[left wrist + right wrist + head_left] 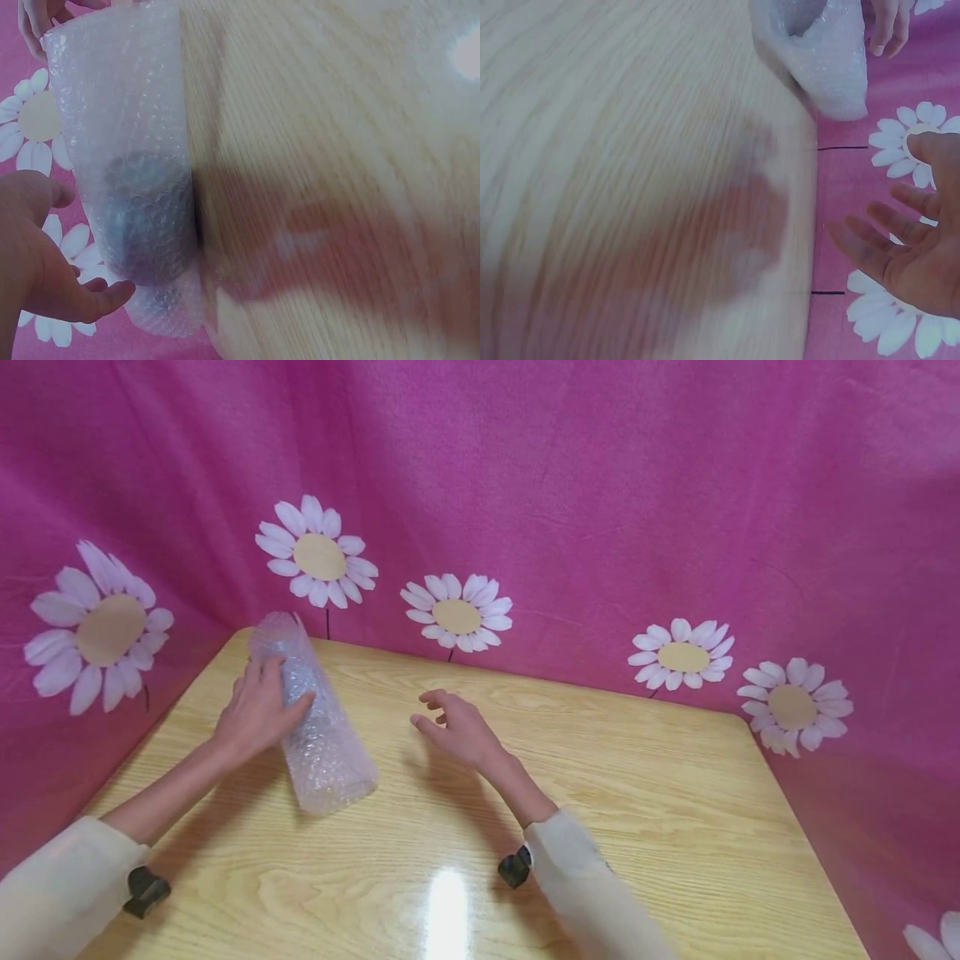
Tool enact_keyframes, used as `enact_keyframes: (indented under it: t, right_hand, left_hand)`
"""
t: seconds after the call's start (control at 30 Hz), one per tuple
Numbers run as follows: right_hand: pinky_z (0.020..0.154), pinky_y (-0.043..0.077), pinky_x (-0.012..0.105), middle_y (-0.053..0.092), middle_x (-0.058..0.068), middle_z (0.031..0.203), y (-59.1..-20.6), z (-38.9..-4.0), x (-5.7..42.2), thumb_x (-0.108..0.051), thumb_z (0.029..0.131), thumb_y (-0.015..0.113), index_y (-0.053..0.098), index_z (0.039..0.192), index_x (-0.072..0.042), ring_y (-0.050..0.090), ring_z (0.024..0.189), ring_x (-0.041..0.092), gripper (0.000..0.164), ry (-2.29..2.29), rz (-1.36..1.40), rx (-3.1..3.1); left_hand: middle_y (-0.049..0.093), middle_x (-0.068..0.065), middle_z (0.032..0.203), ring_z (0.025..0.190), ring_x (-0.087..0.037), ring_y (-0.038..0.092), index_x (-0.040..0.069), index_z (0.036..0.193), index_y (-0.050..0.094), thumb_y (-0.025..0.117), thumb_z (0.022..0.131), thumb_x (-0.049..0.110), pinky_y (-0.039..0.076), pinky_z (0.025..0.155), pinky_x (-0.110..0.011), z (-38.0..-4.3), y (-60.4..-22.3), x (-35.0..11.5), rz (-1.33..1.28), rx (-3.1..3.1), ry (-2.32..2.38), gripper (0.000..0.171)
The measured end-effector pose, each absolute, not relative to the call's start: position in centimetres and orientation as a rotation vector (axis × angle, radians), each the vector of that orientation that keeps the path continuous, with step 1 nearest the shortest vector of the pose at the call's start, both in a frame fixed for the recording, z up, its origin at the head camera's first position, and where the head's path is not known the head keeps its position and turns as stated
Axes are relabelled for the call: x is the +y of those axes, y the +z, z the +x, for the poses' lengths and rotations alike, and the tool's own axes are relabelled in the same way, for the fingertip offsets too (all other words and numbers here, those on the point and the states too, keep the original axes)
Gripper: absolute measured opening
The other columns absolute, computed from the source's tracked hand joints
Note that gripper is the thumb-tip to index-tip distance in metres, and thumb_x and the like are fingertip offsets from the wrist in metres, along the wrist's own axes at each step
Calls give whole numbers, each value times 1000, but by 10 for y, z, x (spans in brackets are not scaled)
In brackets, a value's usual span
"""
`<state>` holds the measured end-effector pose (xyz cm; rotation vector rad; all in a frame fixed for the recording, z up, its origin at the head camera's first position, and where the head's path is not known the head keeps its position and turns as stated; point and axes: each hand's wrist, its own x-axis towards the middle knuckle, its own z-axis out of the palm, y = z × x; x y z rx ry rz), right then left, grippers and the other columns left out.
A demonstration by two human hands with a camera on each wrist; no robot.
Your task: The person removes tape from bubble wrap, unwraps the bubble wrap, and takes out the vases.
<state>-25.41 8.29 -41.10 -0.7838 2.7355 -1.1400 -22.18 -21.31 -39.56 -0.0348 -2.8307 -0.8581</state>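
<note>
A long bundle of clear bubble wrap (326,743) lies slanted on the left part of the table. Through its layers a dark, rounded thing (146,221) shows in the left wrist view; its kind is obscured by the wrap. My left hand (258,706) is at the bundle's left side, thumb and fingers spread, with fingertips right at the plastic. To the right of the bundle, my right hand (461,731) hovers over the table with loosely bent fingers and nothing in it. From the right wrist view, the bundle's near end (810,34) looks hollow.
The light wooden table (600,827) reflects a bright glare near its front. A pink cloth (562,510) printed with white daisies hangs behind it and along both sides. Small dark devices sit at both cuffs, the right one (515,867) close above the tabletop.
</note>
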Motion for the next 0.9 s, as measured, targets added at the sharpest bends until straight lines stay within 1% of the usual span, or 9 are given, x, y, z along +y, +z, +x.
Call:
enact_keyframes:
  t: [0.2, 0.33, 0.57, 0.73, 0.9]
  right_hand:
    - [88, 53, 36, 62, 20, 127, -417, -255, 69, -29, 99, 60, 56, 136, -3, 65, 102, 27, 44, -1159, -780, 2704]
    - [90, 53, 37, 62, 19, 128, -418, -254, 59, -31, 99, 61, 56, 136, -5, 65, 104, 27, 46, -1196, -725, 2662]
    - [90, 52, 33, 61, 15, 132, -419, -251, 37, -34, 98, 63, 56, 137, -6, 65, 106, 25, 49, -1222, -652, 2616]
    - [91, 52, 32, 58, 15, 136, -421, -250, 26, -33, 98, 63, 53, 140, -6, 64, 109, 27, 51, -1277, -623, 2559]
    - [90, 52, 31, 57, 15, 136, -424, -252, 18, -34, 98, 63, 52, 142, -6, 64, 110, 27, 53, -1305, -600, 2529]
  left_hand:
    - [33, -44, 133, 116, -60, 38, -17, 143, 29, 62, 94, 28, 39, 87, -73, -222, -400, -216, -50, -2793, -875, 74]
    - [35, -44, 130, 114, -60, 39, -18, 142, 29, 62, 95, 28, 38, 91, -72, -222, -401, -218, -57, -2785, -898, 74]
    - [33, -46, 131, 114, -61, 39, -18, 145, 26, 61, 96, 30, 37, 92, -72, -219, -401, -220, -36, -2796, -945, 77]
    - [32, -46, 133, 115, -60, 39, -17, 146, 23, 61, 96, 30, 38, 93, -71, -219, -402, -222, -31, -2809, -962, 79]
    - [29, -46, 136, 118, -58, 39, -17, 147, 22, 60, 97, 30, 39, 93, -71, -218, -404, -224, -25, -2823, -989, 79]
